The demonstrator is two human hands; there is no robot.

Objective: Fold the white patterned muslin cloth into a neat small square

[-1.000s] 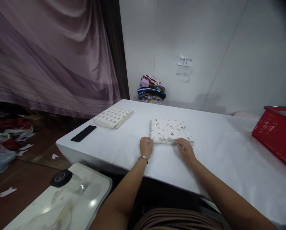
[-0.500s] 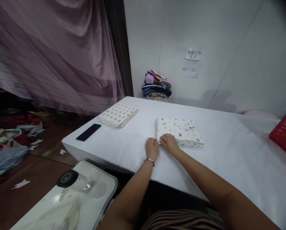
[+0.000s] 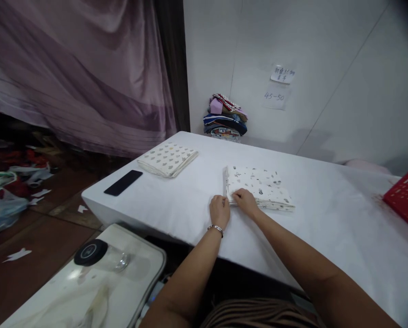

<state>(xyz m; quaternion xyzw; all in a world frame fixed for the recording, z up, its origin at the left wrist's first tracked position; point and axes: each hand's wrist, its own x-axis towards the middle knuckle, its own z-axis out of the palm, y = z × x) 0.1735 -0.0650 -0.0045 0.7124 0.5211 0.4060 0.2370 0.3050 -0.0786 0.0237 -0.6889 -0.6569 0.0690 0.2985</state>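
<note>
A folded white cloth (image 3: 258, 180) with small grey and dark prints lies flat on the white table (image 3: 183, 205) in front of me. At its near left corner, my left hand (image 3: 219, 212), with a bracelet at the wrist, has its fingers curled closed on the cloth's edge. Just right of it, my right hand (image 3: 245, 202) pinches the top layer near the same corner. The fingertips of both hands are partly hidden. Further left rests a second folded cloth (image 3: 168, 160), cream with grey heart-like shapes, which neither hand touches.
A black phone-like slab (image 3: 123, 182) lies near the table's left edge. On a lower white surface (image 3: 139, 246) at the left stands a clear jar with a black lid (image 3: 91, 253). A red basket (image 3: 407, 196) is at the right, a stack of fabrics (image 3: 225, 117) behind the table.
The view has shifted slightly. Both hands stay at the cloth's near left corner, the right hand a little further from the left one than before. The cloths lie as they were.
</note>
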